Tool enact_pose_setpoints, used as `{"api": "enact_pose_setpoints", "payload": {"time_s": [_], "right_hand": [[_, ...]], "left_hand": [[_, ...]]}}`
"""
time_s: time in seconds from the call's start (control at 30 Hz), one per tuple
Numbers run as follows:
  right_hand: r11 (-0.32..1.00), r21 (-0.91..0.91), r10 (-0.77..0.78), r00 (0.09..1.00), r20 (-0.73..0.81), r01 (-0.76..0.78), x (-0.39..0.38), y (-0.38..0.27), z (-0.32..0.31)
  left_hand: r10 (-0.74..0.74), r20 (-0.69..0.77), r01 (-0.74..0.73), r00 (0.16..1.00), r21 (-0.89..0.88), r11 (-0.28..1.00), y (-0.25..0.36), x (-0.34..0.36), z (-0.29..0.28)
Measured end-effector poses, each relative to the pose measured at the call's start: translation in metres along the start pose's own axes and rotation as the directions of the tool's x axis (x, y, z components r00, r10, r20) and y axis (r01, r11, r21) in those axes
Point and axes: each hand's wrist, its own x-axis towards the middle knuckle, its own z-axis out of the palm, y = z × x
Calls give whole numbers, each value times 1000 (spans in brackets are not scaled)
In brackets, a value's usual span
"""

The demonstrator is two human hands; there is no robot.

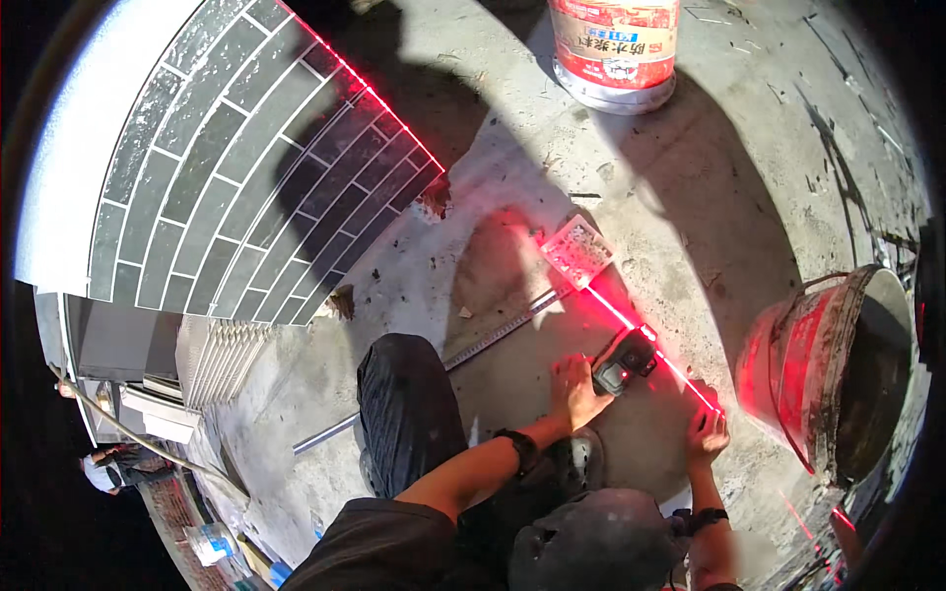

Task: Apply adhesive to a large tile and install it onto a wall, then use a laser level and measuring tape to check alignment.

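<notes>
My left hand [574, 391], with a dark watch on its wrist, grips the side of a small black laser level [619, 366] low over the concrete floor. Bright red light crosses the level's far end and runs as a line toward my right hand [706, 433]. That hand is low near the floor, its fingers pinched together at the line's near end; what they hold, if anything, cannot be made out. Beyond the level, a small pale rectangular box [578, 251] glows red. A long metal ruler [493, 340] lies on the floor, partly hidden by my dark-trousered knee [409, 404].
A wall of dark brick-shaped tiles [246, 177] carries a red line along its edge. At the back stands a red-and-white bucket [613, 54]; a dirty red bucket [798, 364] tilts at right. Stacked panels [222, 360] and a distant person [118, 468] are at left.
</notes>
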Motion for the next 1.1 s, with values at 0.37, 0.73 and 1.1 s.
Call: {"api": "enact_pose_setpoints", "payload": {"time_s": [0.37, 0.73, 1.1], "right_hand": [[994, 96, -52, 994, -92, 61, 10, -7, -9], [998, 64, -19, 1000, -23, 21, 1, 2, 1], [994, 105, -33, 999, -34, 36, -10, 9, 13]], "left_hand": [[-27, 57, 34, 998, -141, 989, -2, 4, -4], [-64, 144, 78, 987, -91, 993, -3, 3, -2], [-211, 375, 247, 903, -49, 968, 5, 4, -7]]}}
